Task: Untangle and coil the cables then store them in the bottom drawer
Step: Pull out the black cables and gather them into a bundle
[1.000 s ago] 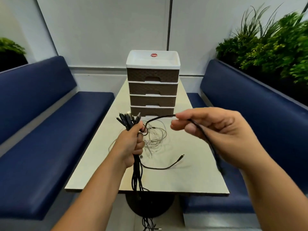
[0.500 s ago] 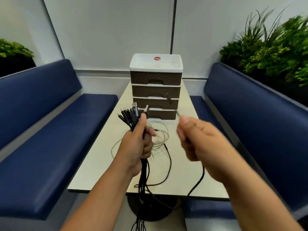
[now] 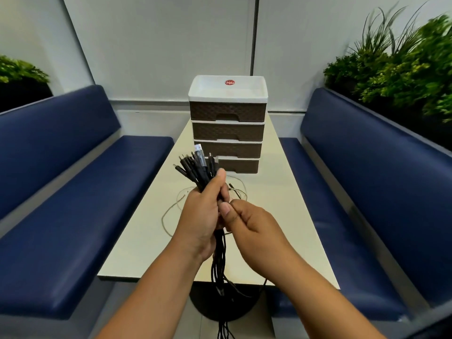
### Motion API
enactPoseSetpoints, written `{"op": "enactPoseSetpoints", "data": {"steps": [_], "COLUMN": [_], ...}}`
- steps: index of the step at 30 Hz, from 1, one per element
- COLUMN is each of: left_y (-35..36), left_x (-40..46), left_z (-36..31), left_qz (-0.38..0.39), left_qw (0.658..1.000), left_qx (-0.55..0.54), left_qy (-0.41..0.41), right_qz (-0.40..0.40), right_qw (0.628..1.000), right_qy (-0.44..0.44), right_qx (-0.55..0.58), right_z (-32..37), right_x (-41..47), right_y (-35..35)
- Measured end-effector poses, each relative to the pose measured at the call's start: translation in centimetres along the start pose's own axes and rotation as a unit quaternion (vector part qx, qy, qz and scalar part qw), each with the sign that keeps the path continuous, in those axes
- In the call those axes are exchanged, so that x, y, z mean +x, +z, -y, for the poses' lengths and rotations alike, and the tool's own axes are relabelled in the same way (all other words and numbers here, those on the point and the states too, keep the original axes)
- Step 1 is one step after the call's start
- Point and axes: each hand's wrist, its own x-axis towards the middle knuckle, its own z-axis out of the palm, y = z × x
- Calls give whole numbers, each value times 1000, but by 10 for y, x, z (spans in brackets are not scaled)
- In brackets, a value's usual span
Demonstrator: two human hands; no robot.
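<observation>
Fingers (image 3: pixel 221 182) of the left hand (image 3: pixel 203 211) curl tightly round the black cables (image 3: pixel 195 167), right hand (image 3: pixel 247 226) pinching just below; dangling tails beneath could re-tangle, with the bottom drawer (image 3: pixel 238 165) shut beyond.

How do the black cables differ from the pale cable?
The black cables are gathered into a bundle, gripped upright in the left hand; the pale cable lies loose on the table, untouched. The black cables run straight and hang below the table edge; the pale cable sprawls in open loops. The right hand pinches at the black bundle, not the pale cable. None is coiled yet.
</observation>
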Motion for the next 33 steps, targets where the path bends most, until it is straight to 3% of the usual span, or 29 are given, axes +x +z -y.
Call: {"op": "enactPoseSetpoints", "data": {"steps": [3, 8, 12, 14, 16, 18, 20, 24, 26, 33], "left_y": [-5, -25, -28, -29, -29, -29, -30, -35, -36, -43], "left_x": [5, 16, 14, 12, 10, 9, 7, 7, 7, 9], "left_z": [-9, -28, -17, -12, -10, -9, -9, -13, -17, -22], "left_qz": [8, 9, -11, 1, 25, 41, 50, 70, 73, 61], "left_qw": [998, 994, 995, 995, 992, 990, 989, 987, 986, 988], "left_qx": [-59, -105, -93, -99, -116, -132, -133, -134, -137, -134], "left_qy": [13, 43, 17, -11, -30, -38, -42, -53, -55, -43], "right_qz": [44, 113, 143, 178, 136, 55, 38, 165, 174, 209], "right_qw": [984, 939, 843, 837, 870, 937, 967, 909, 892, 929], "right_qy": [79, 208, 324, 358, 374, 330, 214, 69, 30, -87], "right_qx": [153, 251, 404, 373, 292, 97, -131, -376, -416, -294], "right_z": [-15, -81, -104, -106, -118, -134, -152, -189, -201, -184], "right_x": [-18, -62, -68, -61, -49, -34, -22, -13, -14, -49], "right_y": [16, 49, 57, 55, 55, 56, 57, 55, 55, 55]}}
